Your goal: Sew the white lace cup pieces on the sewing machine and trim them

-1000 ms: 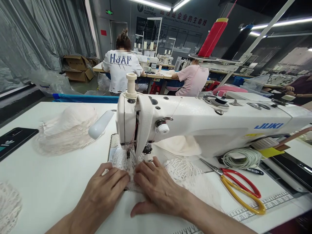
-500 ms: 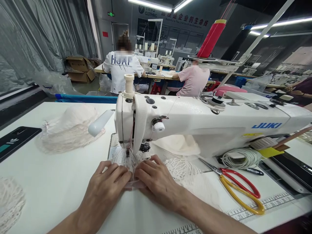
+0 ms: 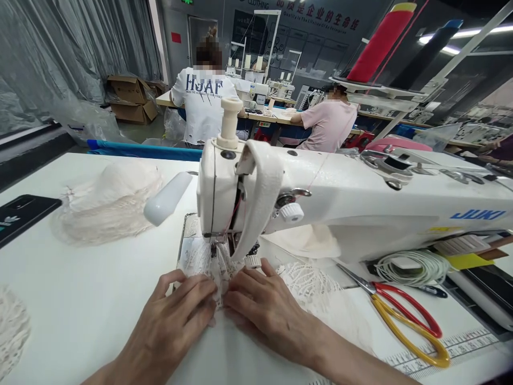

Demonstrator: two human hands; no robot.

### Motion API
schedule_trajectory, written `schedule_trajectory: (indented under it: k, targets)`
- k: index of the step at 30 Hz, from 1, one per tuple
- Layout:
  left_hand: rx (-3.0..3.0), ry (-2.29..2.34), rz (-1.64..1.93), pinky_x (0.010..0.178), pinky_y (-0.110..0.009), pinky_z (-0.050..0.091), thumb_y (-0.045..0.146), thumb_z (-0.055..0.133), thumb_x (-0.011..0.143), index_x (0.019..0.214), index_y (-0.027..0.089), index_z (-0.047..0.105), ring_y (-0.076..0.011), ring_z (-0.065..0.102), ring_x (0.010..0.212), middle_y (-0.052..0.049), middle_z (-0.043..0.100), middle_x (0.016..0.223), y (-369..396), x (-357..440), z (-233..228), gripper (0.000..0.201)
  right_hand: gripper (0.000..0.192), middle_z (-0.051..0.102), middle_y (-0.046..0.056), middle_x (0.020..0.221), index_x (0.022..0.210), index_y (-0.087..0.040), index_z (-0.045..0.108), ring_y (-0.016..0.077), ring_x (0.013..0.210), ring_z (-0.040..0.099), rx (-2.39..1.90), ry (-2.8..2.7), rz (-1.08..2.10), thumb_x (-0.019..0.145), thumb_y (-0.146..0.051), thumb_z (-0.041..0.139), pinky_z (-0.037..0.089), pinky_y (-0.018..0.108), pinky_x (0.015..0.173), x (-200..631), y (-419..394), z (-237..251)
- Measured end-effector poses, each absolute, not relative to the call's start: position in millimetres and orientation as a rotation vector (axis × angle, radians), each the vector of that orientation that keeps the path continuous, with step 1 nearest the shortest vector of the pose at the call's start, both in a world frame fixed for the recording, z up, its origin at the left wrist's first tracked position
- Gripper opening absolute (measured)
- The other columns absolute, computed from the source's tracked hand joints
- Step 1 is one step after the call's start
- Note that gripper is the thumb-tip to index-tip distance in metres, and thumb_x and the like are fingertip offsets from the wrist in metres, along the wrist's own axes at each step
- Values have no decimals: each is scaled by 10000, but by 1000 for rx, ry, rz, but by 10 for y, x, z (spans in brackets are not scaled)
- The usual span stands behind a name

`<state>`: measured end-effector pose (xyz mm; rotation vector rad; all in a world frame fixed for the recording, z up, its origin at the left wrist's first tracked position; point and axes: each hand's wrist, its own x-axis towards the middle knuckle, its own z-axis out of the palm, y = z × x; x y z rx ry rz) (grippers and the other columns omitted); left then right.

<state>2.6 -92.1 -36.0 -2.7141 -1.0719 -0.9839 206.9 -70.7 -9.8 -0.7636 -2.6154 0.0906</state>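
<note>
At the foot of the sewing machine (image 3: 320,198), at 12 o'clock from the person, a strip of white lace (image 3: 208,264) lies on the desk (image 3: 88,289) with its far end under the needle. The left hand (image 3: 174,315) lies flat with fingers spread on the lace at 11 o'clock, and the right hand (image 3: 266,310) lies flat beside it at 1 o'clock; their fingertips nearly meet and press a small raised fold of lace between them, just short of the needle. More of the lace trails off to 2 o'clock under the right wrist. It looks very light, soft and open-meshed, so it would likely stretch, bunch or snag rather than slide as one piece; flat finger pressure close on either side of the seam line seems the safest hold, since a pinch at a loose edge could distort the mesh. At 3 o'clock, well apart from the hands, lie scissors (image 3: 404,318) with red and yellow handles and a coil of white cord (image 3: 412,264). At 10 o'clock sits a heap of pale fabric (image 3: 108,206), and a phone (image 3: 22,211) lies near the desk's left edge.
</note>
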Motion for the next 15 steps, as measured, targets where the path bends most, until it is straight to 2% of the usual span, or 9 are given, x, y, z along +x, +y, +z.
schedule_trajectory:
  k: [3,11,15]
  targets:
    - [-2701,-1004,-999,820,-361,389,80,445,924,922,166,638,-160,619,910,-34,701,937,-920,21,-362,212,139,566,4,831,824,-176,576,128,756,467,-751,-2615,69,913,-165,469,286,312,747,2077,-703,-108]
    - [-2646,-1059,-932,834,-367,421,74,462,902,922,233,641,-169,616,952,1,701,969,-944,23,-424,240,155,591,3,829,814,-183,591,131,757,471,-732,-2643,37,906,-147,471,281,318,749,2071,-703,-75]
    - [-2637,-1003,-928,834,-365,388,91,425,932,945,191,637,-154,613,920,-9,700,933,-929,27,-439,235,149,599,7,823,874,-194,601,136,754,476,-738,-2634,47,914,-163,461,279,321,744,2071,-704,-65]
